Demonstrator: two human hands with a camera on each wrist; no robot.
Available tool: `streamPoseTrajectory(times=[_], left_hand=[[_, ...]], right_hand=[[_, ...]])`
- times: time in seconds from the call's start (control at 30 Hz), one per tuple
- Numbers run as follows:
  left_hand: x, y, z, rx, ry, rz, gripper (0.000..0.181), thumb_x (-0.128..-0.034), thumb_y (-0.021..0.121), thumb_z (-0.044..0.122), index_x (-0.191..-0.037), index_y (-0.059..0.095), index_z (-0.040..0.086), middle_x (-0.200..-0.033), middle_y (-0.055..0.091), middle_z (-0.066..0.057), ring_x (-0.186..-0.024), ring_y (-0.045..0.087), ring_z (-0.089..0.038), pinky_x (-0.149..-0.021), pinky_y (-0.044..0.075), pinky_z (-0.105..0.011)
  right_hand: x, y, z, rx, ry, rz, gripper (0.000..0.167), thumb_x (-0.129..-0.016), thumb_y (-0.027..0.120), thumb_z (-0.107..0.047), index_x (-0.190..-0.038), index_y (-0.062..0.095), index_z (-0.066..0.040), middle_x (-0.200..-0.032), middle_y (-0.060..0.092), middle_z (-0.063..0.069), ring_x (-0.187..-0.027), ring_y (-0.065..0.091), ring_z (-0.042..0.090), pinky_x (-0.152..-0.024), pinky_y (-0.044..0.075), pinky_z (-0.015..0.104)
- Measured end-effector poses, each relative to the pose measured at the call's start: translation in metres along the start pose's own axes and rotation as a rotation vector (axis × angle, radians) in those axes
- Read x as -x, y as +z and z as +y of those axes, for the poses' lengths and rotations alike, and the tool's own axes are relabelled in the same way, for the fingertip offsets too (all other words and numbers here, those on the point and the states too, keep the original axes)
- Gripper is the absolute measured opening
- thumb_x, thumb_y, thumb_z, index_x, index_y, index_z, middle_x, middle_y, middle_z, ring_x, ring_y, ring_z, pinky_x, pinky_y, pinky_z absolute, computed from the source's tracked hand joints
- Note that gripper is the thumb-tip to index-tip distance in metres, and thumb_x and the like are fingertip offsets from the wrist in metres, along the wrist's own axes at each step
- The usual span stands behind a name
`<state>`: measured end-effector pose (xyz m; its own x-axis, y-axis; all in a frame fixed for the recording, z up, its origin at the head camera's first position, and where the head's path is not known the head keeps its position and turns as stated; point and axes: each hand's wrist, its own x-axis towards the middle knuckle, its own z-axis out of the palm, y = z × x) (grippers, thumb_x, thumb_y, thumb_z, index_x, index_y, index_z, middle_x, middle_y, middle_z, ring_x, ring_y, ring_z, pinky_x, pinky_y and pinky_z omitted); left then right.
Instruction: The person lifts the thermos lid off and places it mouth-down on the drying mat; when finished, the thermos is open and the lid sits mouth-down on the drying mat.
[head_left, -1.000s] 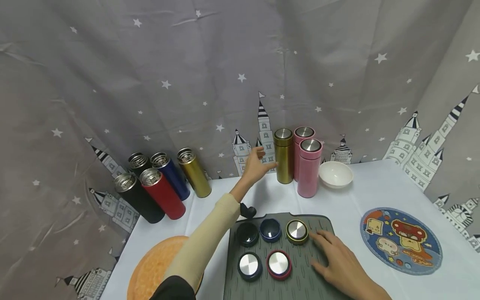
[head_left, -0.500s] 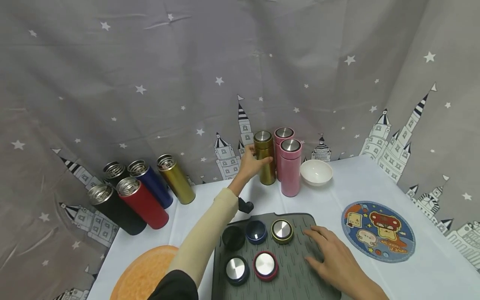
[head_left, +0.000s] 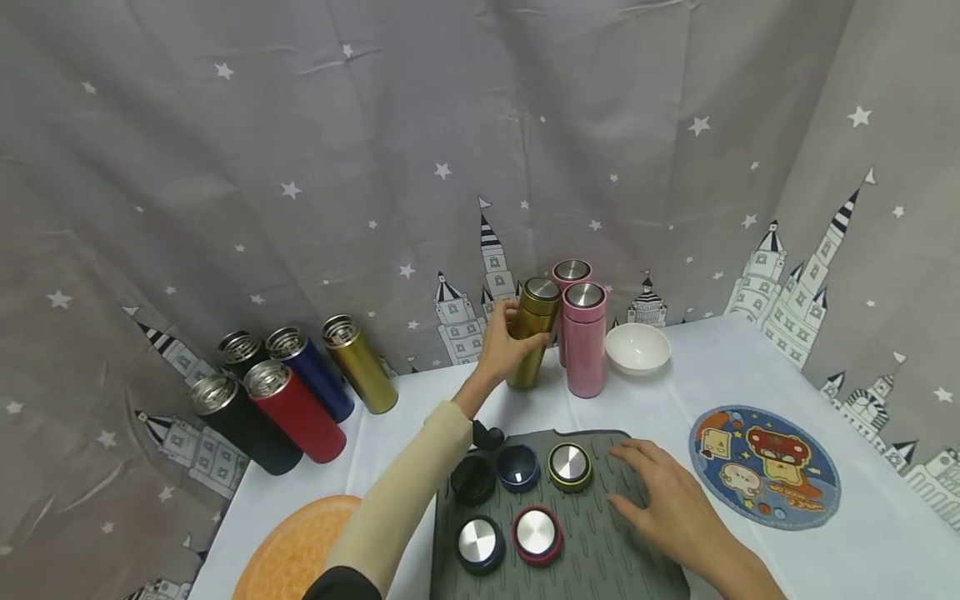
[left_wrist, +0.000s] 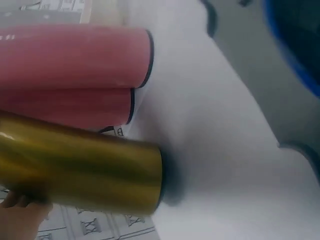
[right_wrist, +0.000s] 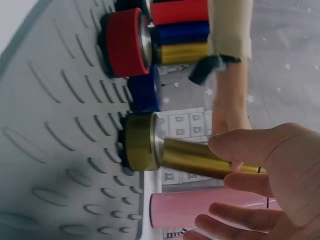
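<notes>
My left hand (head_left: 501,346) grips a gold thermos bottle (head_left: 529,367) with its silver-topped lid on. The bottle leans, its top to the right; in the left wrist view a shadow lies by the base of this gold body (left_wrist: 100,170). Just right of it stand two lidded pink thermos bottles (head_left: 585,354), one behind the other. My right hand (head_left: 671,508) hovers over the right side of a grey ridged mat (head_left: 600,558), fingers spread and holding nothing. A gold lid (head_left: 569,466) sits on the mat near its fingertips, along with a red lid (head_left: 537,536) and several dark ones.
At the left stand several lidless bottles: gold (head_left: 363,371), blue (head_left: 315,367), red (head_left: 300,417) and black (head_left: 251,433). A white bowl (head_left: 637,348) is behind the right hand, a round cartoon mat (head_left: 765,467) to its right. An orange round mat (head_left: 292,550) lies front left.
My left hand has reached right to the gold bottle, taken hold of it, and drawn it slightly nearer, tilting it. The right hand stays over the mat. The head view has shifted.
</notes>
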<state>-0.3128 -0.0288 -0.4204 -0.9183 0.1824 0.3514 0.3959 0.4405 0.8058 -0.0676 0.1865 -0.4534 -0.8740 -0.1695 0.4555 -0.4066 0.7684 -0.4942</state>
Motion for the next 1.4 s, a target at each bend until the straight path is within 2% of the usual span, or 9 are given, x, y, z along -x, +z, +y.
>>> streamPoseTrajectory(times=[0.2, 0.4, 0.57, 0.73, 1.0, 1.13, 1.27, 1.33, 1.4], left_hand=[[0.033, -0.026, 0.007, 0.014, 0.090, 0.048, 0.068, -0.0797, 0.084, 0.032, -0.133, 0.044, 0.021, -0.124, 0.058, -0.008, -0.109, 0.059, -0.025, -0.093, 0.050, -0.047], [0.067, -0.052, 0.020, -0.003, 0.138, 0.064, 0.071, -0.0762, 0.087, 0.034, -0.137, 0.050, 0.032, -0.124, 0.059, -0.002, -0.109, 0.057, -0.020, -0.090, 0.047, -0.047], [0.094, -0.063, 0.033, -0.068, 0.294, 0.043, 0.074, -0.0721, 0.091, 0.031, -0.137, 0.055, 0.031, -0.121, 0.056, 0.000, -0.109, 0.053, -0.019, -0.088, 0.045, -0.045], [0.118, -0.068, 0.044, -0.112, 0.415, 0.017, 0.076, -0.0699, 0.093, 0.027, -0.137, 0.057, 0.026, -0.122, 0.053, 0.001, -0.110, 0.053, -0.017, -0.088, 0.048, -0.041], [0.144, -0.070, 0.064, -0.428, 0.661, 0.042, 0.079, -0.0658, 0.095, 0.031, -0.134, 0.058, 0.023, -0.121, 0.053, -0.005, -0.108, 0.055, -0.020, -0.092, 0.047, -0.042], [0.151, -0.071, 0.071, -0.483, 0.703, 0.058, 0.078, -0.0653, 0.095, 0.033, -0.133, 0.058, 0.023, -0.120, 0.054, -0.006, -0.109, 0.054, -0.021, -0.093, 0.046, -0.042], [0.156, -0.074, 0.075, -0.491, 0.716, 0.058, 0.076, -0.0650, 0.095, 0.033, -0.131, 0.059, 0.022, -0.118, 0.054, -0.006, -0.109, 0.054, -0.021, -0.091, 0.045, -0.041], [0.157, -0.078, 0.077, -0.489, 0.710, 0.039, 0.075, -0.0660, 0.094, 0.034, -0.131, 0.060, 0.023, -0.118, 0.054, -0.005, -0.109, 0.054, -0.020, -0.091, 0.045, -0.041], [0.159, -0.083, 0.079, -0.468, 0.685, -0.001, 0.074, -0.0676, 0.093, 0.034, -0.132, 0.060, 0.024, -0.118, 0.054, -0.003, -0.106, 0.054, -0.017, -0.089, 0.045, -0.039]], right_hand=[[-0.011, -0.007, -0.003, -0.041, 0.006, -0.006, 0.053, -0.072, 0.090, -0.016, -0.120, 0.069, -0.007, -0.123, 0.064, 0.010, -0.112, 0.063, 0.031, -0.087, 0.054, 0.049], [-0.024, -0.020, -0.011, -0.149, -0.011, 0.032, 0.045, -0.080, 0.085, -0.017, -0.121, 0.068, -0.009, -0.119, 0.066, 0.006, -0.106, 0.065, 0.026, -0.074, 0.058, 0.036], [-0.040, -0.032, -0.026, -0.297, -0.015, 0.009, 0.042, -0.088, 0.078, -0.025, -0.126, 0.065, -0.012, -0.119, 0.068, 0.002, -0.100, 0.067, 0.020, -0.071, 0.058, 0.032], [-0.060, -0.042, -0.040, -0.448, 0.032, -0.055, 0.047, -0.095, 0.071, -0.025, -0.136, 0.056, -0.008, -0.122, 0.067, 0.009, -0.098, 0.069, 0.022, -0.066, 0.058, 0.031], [-0.081, -0.049, -0.063, -0.577, 0.167, -0.185, 0.047, -0.102, 0.058, -0.034, -0.135, 0.052, -0.002, -0.103, 0.066, 0.014, -0.070, 0.068, 0.020, -0.048, 0.055, 0.035], [-0.082, -0.045, -0.072, -0.574, 0.230, -0.210, 0.048, -0.100, 0.060, -0.040, -0.129, 0.055, -0.002, -0.094, 0.064, 0.014, -0.061, 0.066, 0.025, -0.046, 0.054, 0.036], [-0.080, -0.041, -0.077, -0.557, 0.236, -0.186, 0.045, -0.097, 0.065, -0.040, -0.123, 0.058, -0.005, -0.086, 0.063, 0.011, -0.061, 0.065, 0.025, -0.050, 0.055, 0.035], [-0.077, -0.040, -0.077, -0.555, 0.204, -0.179, 0.044, -0.095, 0.068, -0.039, -0.123, 0.058, -0.006, -0.086, 0.063, 0.010, -0.064, 0.064, 0.023, -0.054, 0.056, 0.034], [-0.075, -0.040, -0.077, -0.524, 0.125, -0.160, 0.045, -0.093, 0.071, -0.036, -0.126, 0.058, -0.009, -0.093, 0.064, 0.008, -0.071, 0.064, 0.019, -0.057, 0.056, 0.031]])
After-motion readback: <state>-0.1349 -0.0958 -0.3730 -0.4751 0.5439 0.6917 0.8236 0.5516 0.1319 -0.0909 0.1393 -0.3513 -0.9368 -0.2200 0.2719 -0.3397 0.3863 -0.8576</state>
